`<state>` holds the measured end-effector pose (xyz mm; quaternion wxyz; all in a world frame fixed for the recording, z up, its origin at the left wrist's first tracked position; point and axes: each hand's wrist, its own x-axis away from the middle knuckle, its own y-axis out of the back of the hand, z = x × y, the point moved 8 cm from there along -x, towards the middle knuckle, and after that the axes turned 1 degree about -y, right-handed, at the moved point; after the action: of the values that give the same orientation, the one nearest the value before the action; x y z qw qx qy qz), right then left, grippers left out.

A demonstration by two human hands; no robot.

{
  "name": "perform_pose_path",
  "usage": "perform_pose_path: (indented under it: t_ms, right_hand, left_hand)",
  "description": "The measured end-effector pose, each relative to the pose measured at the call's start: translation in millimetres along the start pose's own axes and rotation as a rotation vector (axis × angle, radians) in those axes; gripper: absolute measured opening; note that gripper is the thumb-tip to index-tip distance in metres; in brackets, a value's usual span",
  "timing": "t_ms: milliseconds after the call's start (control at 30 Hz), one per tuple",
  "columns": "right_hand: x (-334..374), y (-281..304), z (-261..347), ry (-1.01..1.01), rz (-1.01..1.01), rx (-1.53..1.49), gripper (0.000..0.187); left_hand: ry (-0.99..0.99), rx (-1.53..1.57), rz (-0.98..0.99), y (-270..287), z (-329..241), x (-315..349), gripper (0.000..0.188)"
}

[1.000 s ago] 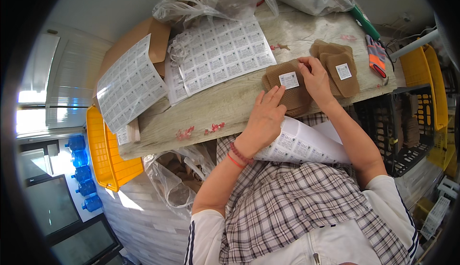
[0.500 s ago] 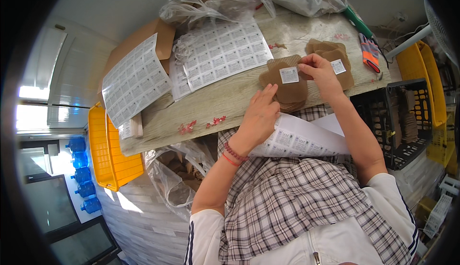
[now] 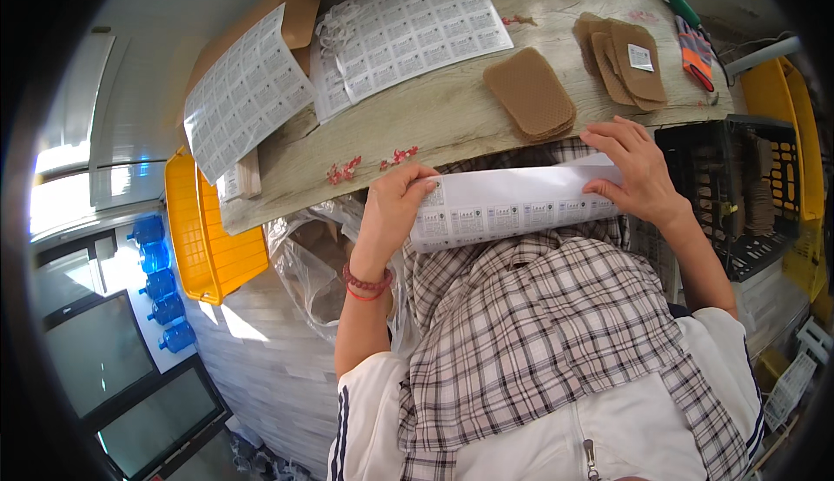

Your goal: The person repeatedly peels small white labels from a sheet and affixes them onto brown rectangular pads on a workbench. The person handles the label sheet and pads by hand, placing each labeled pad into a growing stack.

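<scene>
A curled white sheet of printed labels (image 3: pixel 512 212) lies across my lap, below the table edge. My left hand (image 3: pixel 393 212) pinches its left end between thumb and fingers. At the right end, my right hand (image 3: pixel 638 170) straddles the curl, thumb on the printed face and fingers bent over the upper edge; part of that end is hidden. Beyond the sheet, a neat stack of brown textured rounded pads (image 3: pixel 532 90) sits near the table edge. To its right is a fanned pile of similar pads (image 3: pixel 615 62), the top one bearing a white label (image 3: pixel 640 57).
More label sheets (image 3: pixel 421 42) cover the table's left part, one (image 3: pixel 248 90) against a cardboard box (image 3: pixel 295 25). An orange-grey glove (image 3: pixel 695 55) lies far right. Yellow baskets (image 3: pixel 201 238) and a black crate (image 3: pixel 730 194) flank the table; a clear bag (image 3: pixel 317 264) hangs below.
Both hands have left the brown pads and come down to the label sheet on my lap. The labelled pad is gone from the middle stack, and the right pile is fanned differently. The view has shifted.
</scene>
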<state>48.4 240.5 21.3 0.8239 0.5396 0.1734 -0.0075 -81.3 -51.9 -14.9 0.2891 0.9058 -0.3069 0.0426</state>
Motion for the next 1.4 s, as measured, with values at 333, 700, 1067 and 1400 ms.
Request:
perform_pose_path:
  t_ms: [333, 700, 1067, 1400]
  right_hand:
    - [-46, -47, 79, -0.125, -0.239, -0.508, 0.026]
    - [-51, -63, 119, 0.089, -0.379, -0.246, 0.022]
    - [-53, -87, 99, -0.188, -0.276, -0.513, 0.020]
    - [-51, -86, 109, 0.056, -0.344, -0.461, 0.022]
  left_hand:
    - [-0.033, 0.308, 0.032, -28, -11, 0, 0.016]
    - [0.062, 0.417, 0.081, -28, 8, 5, 0.013]
    - [0.009, 0.274, 0.120, -32, 12, -2, 0.013]
    - [0.122, -0.033, 0.554, -42, -4, -32, 0.021]
